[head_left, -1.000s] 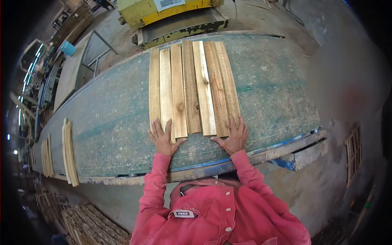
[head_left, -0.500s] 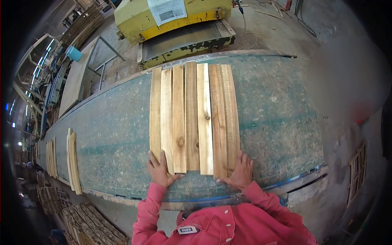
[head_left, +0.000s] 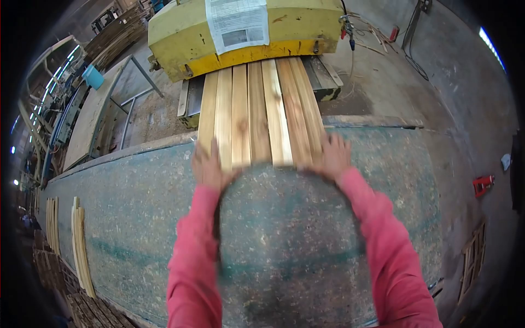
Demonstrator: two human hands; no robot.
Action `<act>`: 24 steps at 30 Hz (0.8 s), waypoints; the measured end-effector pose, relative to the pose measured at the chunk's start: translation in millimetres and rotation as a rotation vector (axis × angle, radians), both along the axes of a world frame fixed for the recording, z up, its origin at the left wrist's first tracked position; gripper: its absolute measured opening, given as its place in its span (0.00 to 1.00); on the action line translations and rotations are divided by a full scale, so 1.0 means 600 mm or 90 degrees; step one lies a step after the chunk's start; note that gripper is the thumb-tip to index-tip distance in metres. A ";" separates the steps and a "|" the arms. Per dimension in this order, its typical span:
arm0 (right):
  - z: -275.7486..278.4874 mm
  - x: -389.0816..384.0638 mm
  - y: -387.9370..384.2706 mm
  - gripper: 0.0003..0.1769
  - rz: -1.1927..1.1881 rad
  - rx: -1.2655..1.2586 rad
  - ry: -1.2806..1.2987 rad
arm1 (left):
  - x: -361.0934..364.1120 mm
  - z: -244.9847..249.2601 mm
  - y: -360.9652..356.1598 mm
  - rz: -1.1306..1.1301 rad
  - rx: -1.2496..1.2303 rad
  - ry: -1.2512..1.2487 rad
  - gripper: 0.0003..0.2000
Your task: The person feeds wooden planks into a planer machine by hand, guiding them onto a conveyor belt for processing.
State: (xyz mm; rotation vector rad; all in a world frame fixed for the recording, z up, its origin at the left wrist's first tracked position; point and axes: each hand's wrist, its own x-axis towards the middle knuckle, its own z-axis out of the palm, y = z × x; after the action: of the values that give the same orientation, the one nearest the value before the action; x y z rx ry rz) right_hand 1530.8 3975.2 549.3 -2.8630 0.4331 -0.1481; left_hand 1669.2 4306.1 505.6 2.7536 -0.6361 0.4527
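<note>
A row of several narrow wooden boards point(head_left: 257, 115) lies side by side. Their far ends reach onto the metal bed and under the hood of a yellow machine point(head_left: 290, 30); their near ends rest over the table's far edge. At the near left corner of the row, my left hand point(head_left: 209, 167) presses the outer board's side, thumb along the board ends. Opposite it, my right hand point(head_left: 332, 157) grips the near right corner in the same way. Both hands are slightly blurred, and the far board ends are hidden beneath the hood.
The worn green table point(head_left: 295, 229) stretches below and to both sides. More board strips point(head_left: 82, 246) lie at its left end. Beyond stands a side table point(head_left: 98, 126) with a blue container point(head_left: 93, 77). A red tool point(head_left: 483, 186) is on the floor at right.
Both hands have pushed the row of boards forward off the table's middle, so its far ends are now under the yellow machine's hood. My arms are stretched out, and the view has shifted forward.
</note>
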 end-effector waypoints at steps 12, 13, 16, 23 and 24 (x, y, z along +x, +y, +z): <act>-0.034 -0.157 0.119 0.16 0.090 0.153 -0.301 | -0.290 0.046 0.180 0.044 -0.022 0.014 0.21; -0.027 -0.211 0.144 0.17 0.095 0.203 -0.287 | -0.362 0.066 0.209 0.039 -0.035 0.046 0.19; -0.004 -0.343 0.222 0.16 0.082 0.327 -0.298 | -0.578 0.113 0.277 0.074 -0.108 0.125 0.13; 0.014 -0.544 0.443 0.15 0.198 0.583 -0.184 | -0.868 0.166 0.319 0.152 -0.338 0.293 0.10; 0.017 -0.563 0.474 0.15 0.241 0.585 -0.169 | -0.880 0.170 0.323 0.111 -0.297 0.274 0.10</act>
State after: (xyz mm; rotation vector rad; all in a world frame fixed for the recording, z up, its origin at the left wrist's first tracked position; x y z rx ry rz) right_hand 1192.9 4259.5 559.5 -1.9312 -0.0966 -0.1918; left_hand 1141.3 4500.0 607.8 2.3504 -0.1558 0.0236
